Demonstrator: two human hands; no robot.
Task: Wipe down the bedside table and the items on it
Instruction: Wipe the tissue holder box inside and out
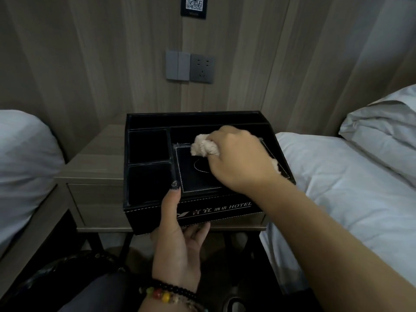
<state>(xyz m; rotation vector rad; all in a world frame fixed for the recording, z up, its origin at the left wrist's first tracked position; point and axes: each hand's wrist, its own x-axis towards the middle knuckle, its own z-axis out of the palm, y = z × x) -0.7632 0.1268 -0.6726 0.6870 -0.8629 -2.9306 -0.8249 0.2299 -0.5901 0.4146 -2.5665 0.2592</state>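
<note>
Two beds (337,176) flank wooden bedside table (94,163).

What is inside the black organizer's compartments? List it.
The black organizer shows two dark left compartments with nothing visible; the right hand holding the beige cloth covers part of the stitched lid. Under it is hidden.

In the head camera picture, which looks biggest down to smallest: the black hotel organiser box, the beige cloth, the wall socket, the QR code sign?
1. Black organiser box, by far.
2. Beige cloth, partly hidden in the right hand.
3. and 4. Wall socket and QR code sign look alike; the sign is cropped.
</note>
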